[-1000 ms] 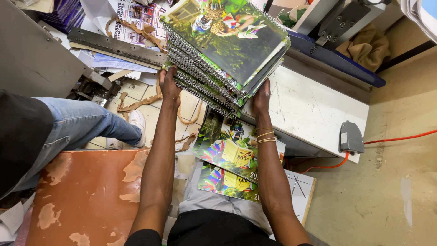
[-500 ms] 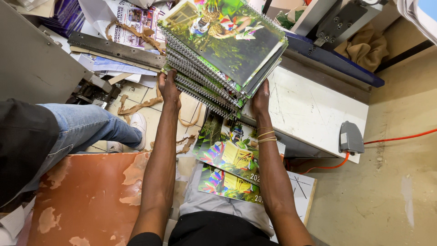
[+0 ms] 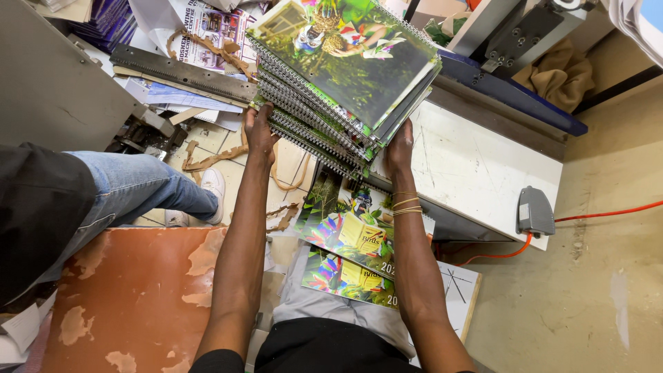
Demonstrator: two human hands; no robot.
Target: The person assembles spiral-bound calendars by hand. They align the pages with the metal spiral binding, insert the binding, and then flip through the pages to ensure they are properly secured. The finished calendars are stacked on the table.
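While both arms stretch forward, the left hand and right hand clamp their fingers on opposite ends of a stack of spiral-bound calendars, held above the white table; more calendars lie below the stack.

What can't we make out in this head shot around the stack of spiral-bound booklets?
- Left hand and right hand: fingers hidden under the stack of spiral-bound booklets, head view.
- Stack count: lower booklets hidden by the top cover.
- Colourful booklets on the lap: partly hidden by the right forearm.
- Co-worker's jeans leg: body cut off by the left edge.
- Grey foot pedal: details too small.
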